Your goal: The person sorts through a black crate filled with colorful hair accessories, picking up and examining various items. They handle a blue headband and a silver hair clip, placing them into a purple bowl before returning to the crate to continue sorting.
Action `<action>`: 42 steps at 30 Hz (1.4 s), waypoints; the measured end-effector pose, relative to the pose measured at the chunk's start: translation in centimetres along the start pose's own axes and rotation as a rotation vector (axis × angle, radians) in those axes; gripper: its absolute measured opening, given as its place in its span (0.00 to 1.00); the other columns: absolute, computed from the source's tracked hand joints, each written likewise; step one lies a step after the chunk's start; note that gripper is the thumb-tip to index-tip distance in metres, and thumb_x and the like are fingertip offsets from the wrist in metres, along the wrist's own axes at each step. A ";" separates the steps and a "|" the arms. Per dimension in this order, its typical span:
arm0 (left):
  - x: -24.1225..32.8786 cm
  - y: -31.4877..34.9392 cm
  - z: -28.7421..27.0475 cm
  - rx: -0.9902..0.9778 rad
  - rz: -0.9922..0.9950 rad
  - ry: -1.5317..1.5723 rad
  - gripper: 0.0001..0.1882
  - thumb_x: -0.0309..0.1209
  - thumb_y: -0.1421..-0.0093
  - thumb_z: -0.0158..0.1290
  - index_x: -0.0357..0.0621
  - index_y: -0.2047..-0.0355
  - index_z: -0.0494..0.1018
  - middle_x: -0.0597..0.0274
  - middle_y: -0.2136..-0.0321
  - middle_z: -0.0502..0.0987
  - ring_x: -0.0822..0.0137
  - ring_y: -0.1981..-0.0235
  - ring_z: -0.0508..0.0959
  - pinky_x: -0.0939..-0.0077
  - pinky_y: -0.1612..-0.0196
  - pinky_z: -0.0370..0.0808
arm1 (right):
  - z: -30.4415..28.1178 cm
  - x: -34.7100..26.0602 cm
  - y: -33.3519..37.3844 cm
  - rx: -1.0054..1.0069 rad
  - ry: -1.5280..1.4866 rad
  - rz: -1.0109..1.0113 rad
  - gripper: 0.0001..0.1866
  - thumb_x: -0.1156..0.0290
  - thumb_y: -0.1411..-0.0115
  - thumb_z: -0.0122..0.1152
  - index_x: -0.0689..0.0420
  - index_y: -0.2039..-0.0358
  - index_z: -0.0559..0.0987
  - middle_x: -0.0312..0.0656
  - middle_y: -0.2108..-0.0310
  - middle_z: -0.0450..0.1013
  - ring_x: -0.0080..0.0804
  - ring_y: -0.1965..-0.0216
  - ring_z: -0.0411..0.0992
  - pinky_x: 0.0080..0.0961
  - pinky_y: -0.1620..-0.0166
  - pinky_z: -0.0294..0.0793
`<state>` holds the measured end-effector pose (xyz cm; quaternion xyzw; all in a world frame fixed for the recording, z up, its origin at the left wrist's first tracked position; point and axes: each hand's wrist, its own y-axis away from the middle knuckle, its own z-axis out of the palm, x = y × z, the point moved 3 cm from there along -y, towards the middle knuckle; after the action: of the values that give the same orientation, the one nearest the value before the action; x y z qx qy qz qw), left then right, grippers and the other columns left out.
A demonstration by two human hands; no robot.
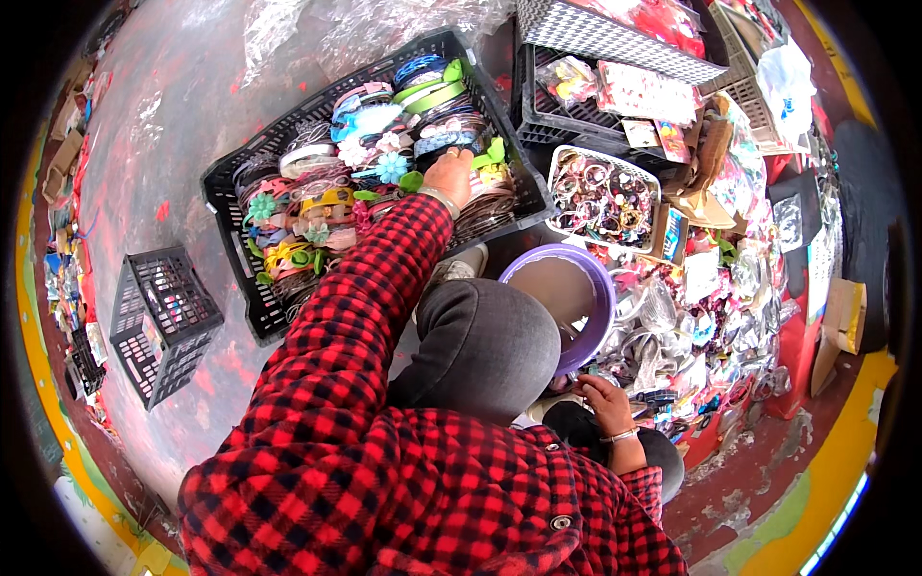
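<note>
Head view, looking down past a red-and-black checked shirt [384,480], takes in three dark plastic crates. One large black crate [235,182] is packed with rows of headbands [384,134], too many to count, several carrying fabric flowers. A second black crate [538,106] stands just to the right of the large one, holding packets and topped by a grey lattice lid. A third, small and grey crate [158,322], lies well off to the left of the large one on the paint-stained floor. One purple basin [600,298] sits just below and right of the large crate's near corner, and one white basket of bangles [600,197] lies right of that corner. The left hand [449,178], a bangle on its wrist, reaches into the large crate, fingers curled down on the headbands; whether it grips one I cannot tell. The right hand [605,403], loosely half open with one wrist bangle, rests below the basin among heaped trinkets, holding nothing visible.
</note>
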<state>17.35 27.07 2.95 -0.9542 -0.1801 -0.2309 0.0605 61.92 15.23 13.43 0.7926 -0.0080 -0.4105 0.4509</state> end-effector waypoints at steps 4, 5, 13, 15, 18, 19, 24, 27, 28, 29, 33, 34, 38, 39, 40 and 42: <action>-1.7 0.8 0.5 -0.004 0.163 0.215 0.08 0.25 0.51 0.46 0.40 0.68 0.68 0.47 0.68 0.72 0.49 0.63 0.73 0.60 0.62 0.70 | 0.2 -1.4 0.2 -0.008 0.000 -0.014 0.14 0.72 0.41 0.49 0.64 0.57 0.73 0.41 0.65 0.75 0.25 0.63 0.73 0.18 0.62 0.70; -1.9 1.0 0.7 0.005 0.163 0.224 0.08 0.25 0.50 0.46 0.40 0.68 0.69 0.47 0.69 0.72 0.49 0.64 0.73 0.59 0.62 0.70 | 0.1 -1.6 0.2 -0.016 0.002 -0.028 0.14 0.72 0.41 0.49 0.64 0.57 0.73 0.41 0.65 0.75 0.26 0.63 0.73 0.18 0.62 0.70; -3.6 1.3 0.7 -0.213 -0.204 0.202 0.11 0.35 0.49 0.49 0.42 0.72 0.76 0.46 0.72 0.75 0.48 0.67 0.74 0.59 0.62 0.71 | 0.2 -1.4 0.2 0.020 -0.038 0.023 0.12 0.74 0.44 0.50 0.65 0.60 0.75 0.42 0.66 0.75 0.25 0.63 0.73 0.18 0.59 0.70; -4.1 0.8 0.7 -0.309 -0.205 0.163 0.12 0.37 0.49 0.49 0.42 0.73 0.77 0.46 0.72 0.75 0.49 0.66 0.74 0.60 0.62 0.71 | 0.1 -0.8 0.0 -0.023 -0.039 -0.008 0.14 0.73 0.41 0.49 0.64 0.56 0.73 0.41 0.65 0.75 0.25 0.63 0.73 0.18 0.61 0.70; -3.5 -0.8 1.0 -0.495 -0.057 -0.048 0.14 0.38 0.47 0.47 0.41 0.72 0.77 0.46 0.69 0.75 0.50 0.65 0.75 0.61 0.59 0.71 | 0.5 -1.9 0.3 0.027 -0.091 0.062 0.11 0.75 0.45 0.50 0.64 0.62 0.76 0.42 0.67 0.75 0.26 0.63 0.73 0.19 0.57 0.69; -3.6 -1.1 1.5 -0.448 -0.073 -0.065 0.15 0.38 0.46 0.45 0.41 0.72 0.77 0.46 0.70 0.75 0.49 0.65 0.75 0.60 0.60 0.71 | 0.5 -2.0 0.3 0.025 -0.079 0.057 0.11 0.75 0.45 0.50 0.64 0.62 0.76 0.42 0.67 0.75 0.26 0.63 0.73 0.19 0.57 0.69; -4.4 -1.5 4.2 -0.356 -0.238 -0.029 0.16 0.37 0.46 0.43 0.39 0.73 0.77 0.45 0.73 0.76 0.49 0.67 0.75 0.59 0.60 0.71 | 0.3 -1.7 0.2 0.025 -0.008 0.029 0.12 0.74 0.44 0.50 0.63 0.62 0.76 0.43 0.67 0.76 0.26 0.63 0.73 0.19 0.57 0.70; -4.0 -1.2 2.7 -0.379 -0.156 0.062 0.14 0.37 0.47 0.45 0.41 0.71 0.77 0.47 0.74 0.76 0.51 0.68 0.76 0.62 0.62 0.71 | 0.2 -1.1 0.1 0.038 -0.023 0.027 0.12 0.74 0.44 0.51 0.64 0.62 0.76 0.43 0.67 0.76 0.27 0.64 0.73 0.19 0.58 0.69; -4.4 -0.8 2.2 -0.325 -0.130 0.109 0.13 0.36 0.47 0.46 0.42 0.71 0.77 0.47 0.74 0.76 0.51 0.68 0.76 0.62 0.63 0.71 | 0.2 -1.2 0.1 0.036 -0.030 0.028 0.12 0.74 0.44 0.51 0.64 0.62 0.76 0.43 0.67 0.76 0.26 0.64 0.73 0.19 0.57 0.69; -4.6 -0.5 1.6 -0.272 -0.104 0.155 0.12 0.35 0.47 0.46 0.43 0.71 0.77 0.48 0.74 0.76 0.51 0.69 0.76 0.63 0.63 0.72 | 0.3 -1.3 0.1 0.035 -0.037 0.029 0.12 0.74 0.44 0.51 0.64 0.61 0.76 0.42 0.67 0.76 0.26 0.64 0.73 0.18 0.57 0.69; -6.1 0.4 1.6 -0.055 0.028 0.200 0.11 0.29 0.47 0.47 0.49 0.64 0.75 0.50 0.71 0.76 0.51 0.68 0.75 0.64 0.65 0.71 | 0.5 -3.0 0.4 0.013 -0.086 0.044 0.12 0.74 0.44 0.51 0.64 0.61 0.76 0.42 0.67 0.75 0.25 0.63 0.73 0.18 0.58 0.69; -5.6 0.2 1.5 -0.133 0.059 0.182 0.12 0.28 0.49 0.49 0.49 0.62 0.73 0.49 0.70 0.75 0.50 0.67 0.74 0.63 0.64 0.71 | 0.4 -2.8 0.4 0.019 -0.091 0.051 0.12 0.74 0.44 0.51 0.64 0.61 0.76 0.41 0.67 0.75 0.25 0.64 0.73 0.18 0.58 0.69; -4.6 0.1 1.5 -0.099 0.003 0.048 0.15 0.24 0.53 0.53 0.45 0.63 0.69 0.46 0.67 0.70 0.46 0.62 0.70 0.60 0.58 0.68 | 0.3 -1.2 0.0 0.029 -0.077 0.047 0.11 0.74 0.44 0.52 0.63 0.61 0.76 0.40 0.67 0.75 0.24 0.64 0.73 0.18 0.58 0.69; -4.2 -0.1 1.2 -0.084 -0.004 0.005 0.16 0.25 0.54 0.54 0.44 0.62 0.69 0.45 0.66 0.70 0.46 0.61 0.70 0.60 0.58 0.68 | 0.2 -0.9 0.0 0.028 -0.065 0.039 0.11 0.74 0.44 0.52 0.63 0.61 0.76 0.40 0.67 0.75 0.24 0.64 0.73 0.18 0.58 0.69; -3.7 -0.2 0.8 -0.071 -0.012 -0.038 0.17 0.25 0.54 0.54 0.44 0.62 0.68 0.45 0.65 0.70 0.46 0.59 0.69 0.60 0.57 0.68 | 0.2 -0.9 0.0 0.013 -0.052 0.032 0.12 0.74 0.43 0.51 0.63 0.60 0.75 0.40 0.66 0.75 0.24 0.64 0.73 0.18 0.59 0.70; -3.4 -0.6 0.3 -0.132 -0.039 -0.088 0.19 0.27 0.55 0.56 0.43 0.61 0.66 0.44 0.61 0.68 0.46 0.56 0.67 0.59 0.54 0.67 | 0.2 -0.8 0.0 -0.015 -0.028 0.018 0.13 0.73 0.41 0.50 0.63 0.57 0.74 0.39 0.65 0.74 0.24 0.64 0.73 0.17 0.62 0.71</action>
<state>14.49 26.59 1.13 -0.9617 -0.1856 -0.2014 -0.0152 61.26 15.42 13.95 0.7833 -0.0182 -0.4173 0.4604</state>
